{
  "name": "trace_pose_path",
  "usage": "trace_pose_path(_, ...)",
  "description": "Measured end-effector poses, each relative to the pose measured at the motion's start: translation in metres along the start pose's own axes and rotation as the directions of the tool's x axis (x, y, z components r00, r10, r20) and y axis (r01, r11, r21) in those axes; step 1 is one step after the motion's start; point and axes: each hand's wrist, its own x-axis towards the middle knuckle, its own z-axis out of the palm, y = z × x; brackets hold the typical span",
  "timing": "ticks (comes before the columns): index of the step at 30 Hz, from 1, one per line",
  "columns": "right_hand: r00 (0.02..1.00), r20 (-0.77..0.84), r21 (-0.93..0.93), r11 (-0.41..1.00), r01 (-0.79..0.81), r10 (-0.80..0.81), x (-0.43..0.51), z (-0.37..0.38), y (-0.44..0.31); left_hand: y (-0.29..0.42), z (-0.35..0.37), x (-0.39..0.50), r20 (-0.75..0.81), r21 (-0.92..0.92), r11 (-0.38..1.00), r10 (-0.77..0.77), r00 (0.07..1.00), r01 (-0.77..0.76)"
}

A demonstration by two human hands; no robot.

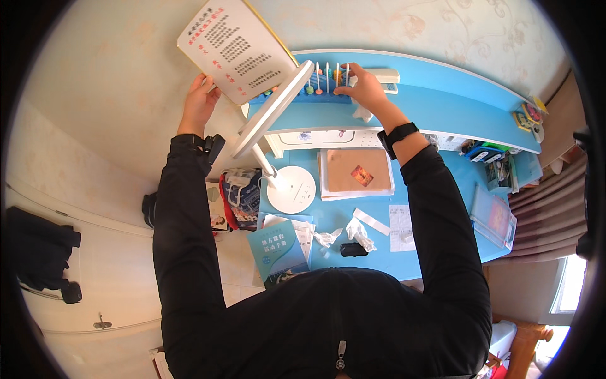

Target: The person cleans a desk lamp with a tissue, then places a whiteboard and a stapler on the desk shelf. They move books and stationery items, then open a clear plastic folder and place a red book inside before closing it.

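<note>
My left hand (200,102) grips the lower left edge of a small whiteboard (241,49) with a gold-coloured rim. The board bears black and red writing and leans tilted at the left end of the desk's upper shelf. My right hand (368,92) holds the right end of a blue bead counting rack (326,97) with white upright rods and coloured beads. The rack's left part is hidden by the board and the ring head of a white desk lamp (274,109). Just below my right hand is a crumpled white tissue (363,114).
A pale case (382,75) lies right of the rack. On the blue desk (331,215) are the lamp's round base (291,189), a brown folder (343,173) on papers, a blue-green booklet (277,251), crumpled tissues (360,234) and a black case (354,249). Boxes stand far right.
</note>
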Motion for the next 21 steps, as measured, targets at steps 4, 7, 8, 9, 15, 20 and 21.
trace_pose_path(4,1.000,0.003,-0.018,1.000,-0.024,0.024,-0.002,0.000,0.002,0.002,0.018,-0.004,-0.007,0.050,0.998,0.038,0.999,-0.038)
trace_pose_path(7,1.000,-0.023,-0.046,0.999,-0.010,0.009,-0.004,0.001,0.001,0.009,0.032,-0.009,-0.009,0.104,0.992,0.069,0.998,-0.068)
trace_pose_path(8,0.999,-0.032,-0.050,0.999,-0.005,0.004,-0.004,0.001,0.000,0.012,0.036,-0.011,0.010,0.127,0.988,0.091,0.996,-0.092)
trace_pose_path(9,0.999,-0.049,-0.054,0.999,0.004,-0.006,-0.005,0.001,0.000,0.015,0.039,-0.014,0.000,0.148,0.985,0.086,0.996,-0.085)
trace_pose_path(15,0.997,-0.071,-0.051,0.998,0.020,-0.023,-0.005,0.002,0.000,0.023,0.056,-0.028,-0.055,0.204,0.972,0.133,0.990,-0.119)
trace_pose_path(20,0.996,-0.076,-0.033,0.999,0.043,-0.045,-0.003,0.001,0.000,0.028,0.056,-0.032,-0.066,0.245,0.964,0.124,0.990,-0.104)
trace_pose_path(21,0.996,-0.080,-0.027,0.999,0.048,-0.050,-0.002,0.001,0.000,0.029,0.054,-0.032,-0.061,0.235,0.967,0.113,0.992,-0.096)
